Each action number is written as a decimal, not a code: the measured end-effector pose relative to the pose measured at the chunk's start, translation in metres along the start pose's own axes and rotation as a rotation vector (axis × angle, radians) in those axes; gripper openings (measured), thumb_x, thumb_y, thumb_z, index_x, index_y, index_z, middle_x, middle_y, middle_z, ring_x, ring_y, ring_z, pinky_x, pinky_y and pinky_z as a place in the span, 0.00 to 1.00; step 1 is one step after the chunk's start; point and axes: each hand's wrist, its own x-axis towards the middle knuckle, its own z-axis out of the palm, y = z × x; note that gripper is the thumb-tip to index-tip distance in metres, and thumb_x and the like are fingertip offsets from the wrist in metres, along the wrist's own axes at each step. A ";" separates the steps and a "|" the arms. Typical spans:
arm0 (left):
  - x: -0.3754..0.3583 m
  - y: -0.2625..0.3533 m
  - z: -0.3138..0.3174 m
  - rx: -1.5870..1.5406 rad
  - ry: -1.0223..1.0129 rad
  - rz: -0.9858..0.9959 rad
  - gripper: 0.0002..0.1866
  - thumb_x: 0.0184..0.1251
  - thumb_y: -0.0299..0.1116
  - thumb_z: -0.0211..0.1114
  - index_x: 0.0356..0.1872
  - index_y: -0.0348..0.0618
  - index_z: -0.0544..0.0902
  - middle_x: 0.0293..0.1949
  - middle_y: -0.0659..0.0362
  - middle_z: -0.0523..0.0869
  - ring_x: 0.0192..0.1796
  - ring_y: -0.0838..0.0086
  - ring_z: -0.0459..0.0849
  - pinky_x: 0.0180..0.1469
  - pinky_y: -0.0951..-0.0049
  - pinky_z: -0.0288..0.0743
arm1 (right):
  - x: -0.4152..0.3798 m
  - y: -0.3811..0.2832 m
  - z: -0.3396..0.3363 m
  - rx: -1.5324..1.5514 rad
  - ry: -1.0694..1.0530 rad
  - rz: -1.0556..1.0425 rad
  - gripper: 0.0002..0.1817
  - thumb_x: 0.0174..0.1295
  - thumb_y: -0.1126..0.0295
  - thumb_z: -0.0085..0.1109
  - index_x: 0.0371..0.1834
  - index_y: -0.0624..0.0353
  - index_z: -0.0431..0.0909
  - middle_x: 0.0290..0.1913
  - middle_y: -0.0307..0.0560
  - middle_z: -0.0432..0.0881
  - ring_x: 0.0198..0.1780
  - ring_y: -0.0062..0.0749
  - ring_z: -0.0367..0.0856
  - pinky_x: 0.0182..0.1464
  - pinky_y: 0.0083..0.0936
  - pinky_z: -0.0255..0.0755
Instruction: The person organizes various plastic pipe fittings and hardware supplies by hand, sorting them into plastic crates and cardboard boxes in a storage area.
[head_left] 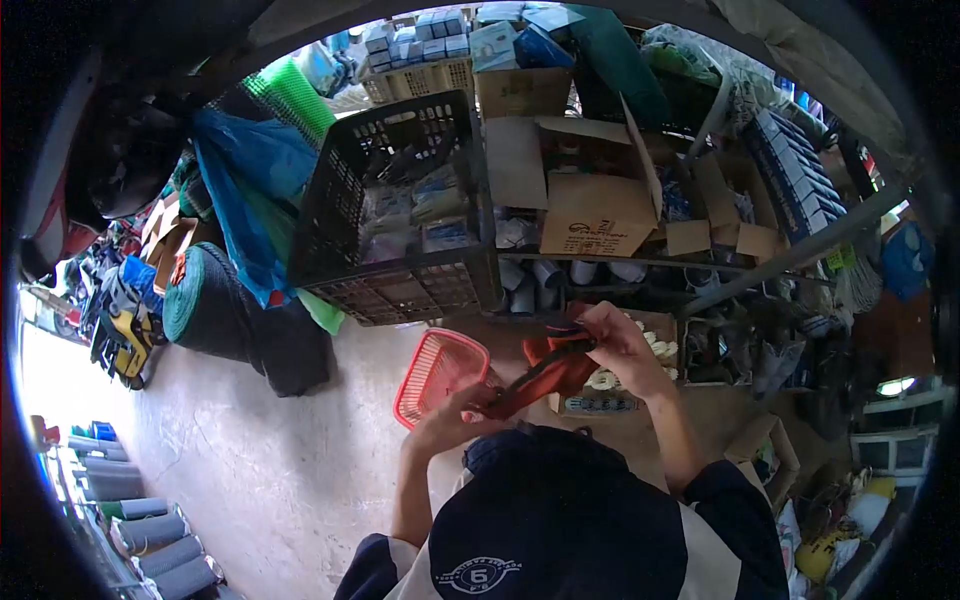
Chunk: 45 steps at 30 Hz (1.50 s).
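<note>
In front of my body, both hands stretch a soft orange-red item with a dark band (540,378); it looks like a cloth glove, but its exact kind is hard to make out. My left hand (456,424) is closed on its lower left end. At the upper right end, my right hand (622,348) pinches the dark edge between thumb and fingers. A red plastic basket (403,396) sits just beyond my left hand, its lower edge partly hidden by that hand.
A black crate (400,283) with bagged goods stands ahead, beside an open cardboard box (598,222) on a shelf. A dark mesh roll (215,305) lies at left on the concrete floor (270,450). Several grey rolls (165,550) are at lower left. A metal bar (790,255) slants at right.
</note>
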 end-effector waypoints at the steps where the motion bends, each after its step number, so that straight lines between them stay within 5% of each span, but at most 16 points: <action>1: 0.005 -0.010 0.009 -0.006 0.004 0.117 0.21 0.61 0.38 0.75 0.52 0.38 0.83 0.46 0.53 0.88 0.48 0.66 0.88 0.52 0.66 0.80 | 0.000 -0.013 0.005 0.006 0.010 0.023 0.15 0.65 0.82 0.52 0.54 0.58 0.70 0.44 0.34 0.75 0.48 0.18 0.72 0.54 0.21 0.68; 5: 0.018 -0.013 0.039 -0.010 0.072 0.101 0.19 0.62 0.37 0.74 0.50 0.38 0.84 0.45 0.52 0.88 0.48 0.64 0.88 0.51 0.66 0.80 | 0.001 -0.029 0.003 -0.035 -0.047 0.108 0.19 0.56 0.78 0.54 0.54 0.60 0.75 0.42 0.38 0.77 0.45 0.21 0.74 0.52 0.23 0.70; 8: 0.034 -0.006 0.055 -0.071 0.064 0.109 0.16 0.61 0.36 0.75 0.46 0.38 0.85 0.47 0.51 0.86 0.48 0.65 0.87 0.49 0.66 0.81 | 0.012 -0.070 0.007 -0.561 -0.232 0.004 0.18 0.50 0.72 0.56 0.46 0.62 0.82 0.35 0.43 0.81 0.38 0.26 0.77 0.47 0.26 0.73; 11: 0.046 -0.010 0.076 0.004 0.199 0.097 0.13 0.55 0.32 0.78 0.40 0.40 0.88 0.59 0.47 0.80 0.59 0.59 0.81 0.55 0.63 0.78 | 0.012 -0.077 0.003 -0.697 -0.220 -0.007 0.16 0.48 0.69 0.56 0.39 0.62 0.86 0.29 0.48 0.83 0.31 0.32 0.78 0.40 0.29 0.73; 17: 0.059 -0.005 0.086 -0.036 0.324 0.540 0.12 0.46 0.32 0.83 0.32 0.43 0.90 0.73 0.44 0.64 0.73 0.49 0.63 0.70 0.50 0.63 | 0.010 -0.105 0.000 -0.754 -0.186 -0.079 0.17 0.45 0.71 0.55 0.38 0.61 0.87 0.27 0.46 0.83 0.26 0.29 0.77 0.34 0.26 0.70; 20: 0.067 0.011 0.083 -0.026 0.376 0.719 0.13 0.46 0.32 0.82 0.34 0.43 0.89 0.72 0.46 0.69 0.73 0.51 0.66 0.70 0.50 0.62 | 0.007 -0.114 -0.001 -0.631 -0.155 -0.082 0.18 0.43 0.72 0.54 0.38 0.61 0.86 0.26 0.45 0.82 0.25 0.26 0.76 0.32 0.24 0.69; 23: 0.077 0.007 0.078 -0.044 0.218 0.760 0.13 0.50 0.30 0.80 0.37 0.41 0.88 0.64 0.48 0.79 0.67 0.51 0.75 0.66 0.52 0.68 | 0.004 -0.117 -0.010 -0.636 -0.120 -0.046 0.17 0.46 0.73 0.53 0.38 0.63 0.85 0.27 0.44 0.82 0.26 0.23 0.77 0.31 0.22 0.70; 26: 0.060 0.006 0.078 -0.289 0.158 0.353 0.12 0.55 0.27 0.78 0.39 0.37 0.86 0.52 0.51 0.86 0.56 0.59 0.83 0.58 0.60 0.75 | -0.002 -0.110 -0.017 -0.645 0.078 -0.058 0.13 0.54 0.74 0.56 0.42 0.63 0.83 0.30 0.42 0.83 0.28 0.21 0.77 0.32 0.21 0.70; 29: 0.047 0.005 0.067 -0.402 0.233 0.151 0.10 0.59 0.24 0.75 0.40 0.34 0.85 0.45 0.54 0.87 0.49 0.68 0.86 0.50 0.69 0.78 | -0.008 -0.094 -0.028 -0.660 0.236 -0.038 0.10 0.64 0.72 0.59 0.45 0.63 0.82 0.33 0.39 0.82 0.32 0.19 0.77 0.35 0.20 0.72; 33: 0.041 -0.011 0.054 -0.371 0.361 0.320 0.10 0.62 0.22 0.73 0.43 0.35 0.83 0.43 0.54 0.87 0.43 0.74 0.86 0.45 0.77 0.79 | -0.026 -0.051 -0.047 -0.567 0.405 0.093 0.11 0.69 0.66 0.63 0.46 0.63 0.81 0.35 0.38 0.82 0.36 0.18 0.78 0.38 0.19 0.72; 36: 0.027 0.020 0.031 -0.622 0.396 0.134 0.15 0.59 0.17 0.72 0.47 0.36 0.82 0.42 0.57 0.86 0.43 0.76 0.84 0.48 0.74 0.79 | -0.035 -0.025 -0.050 -0.504 0.425 0.111 0.11 0.69 0.65 0.63 0.45 0.63 0.82 0.36 0.38 0.82 0.36 0.18 0.78 0.39 0.20 0.73; 37: 0.029 0.020 0.030 -0.623 0.447 0.183 0.16 0.64 0.24 0.71 0.52 0.36 0.80 0.40 0.55 0.86 0.44 0.77 0.84 0.41 0.79 0.78 | -0.036 -0.020 -0.044 -0.506 0.452 0.121 0.13 0.69 0.62 0.63 0.44 0.62 0.82 0.36 0.40 0.82 0.37 0.20 0.79 0.40 0.23 0.74; 41: 0.040 -0.013 0.022 -0.798 0.422 -0.077 0.12 0.71 0.35 0.67 0.48 0.38 0.82 0.38 0.62 0.84 0.39 0.81 0.82 0.39 0.80 0.76 | -0.035 0.025 -0.023 -0.496 0.557 0.154 0.20 0.68 0.55 0.63 0.45 0.64 0.83 0.36 0.43 0.84 0.37 0.27 0.81 0.40 0.27 0.74; 45: 0.037 -0.023 0.028 -1.006 0.493 -0.167 0.11 0.73 0.35 0.65 0.49 0.38 0.83 0.38 0.63 0.84 0.38 0.81 0.81 0.39 0.78 0.76 | -0.030 0.056 -0.015 -0.522 0.575 0.322 0.21 0.69 0.55 0.62 0.44 0.66 0.83 0.35 0.45 0.84 0.38 0.28 0.82 0.40 0.28 0.74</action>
